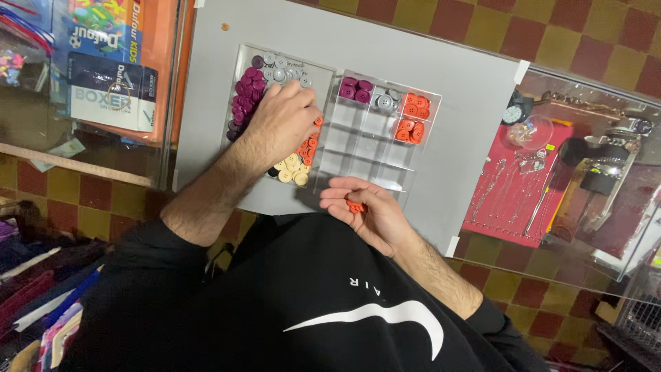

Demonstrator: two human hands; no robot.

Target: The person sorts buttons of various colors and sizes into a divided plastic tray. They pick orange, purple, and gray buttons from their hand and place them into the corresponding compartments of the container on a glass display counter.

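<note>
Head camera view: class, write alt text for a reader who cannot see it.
A person's left hand reaches into a clear tray of mixed purple, grey, orange and cream buttons, while the right hand cups orange buttons. Beside it, a clear divided organiser holds sorted purple, grey and orange buttons on a grey board.

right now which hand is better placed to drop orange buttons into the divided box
Probably the right hand: it already cups orange buttons beside the near edge of the clear divided box. The left hand rests in the mixed button tray, farther away.
</note>
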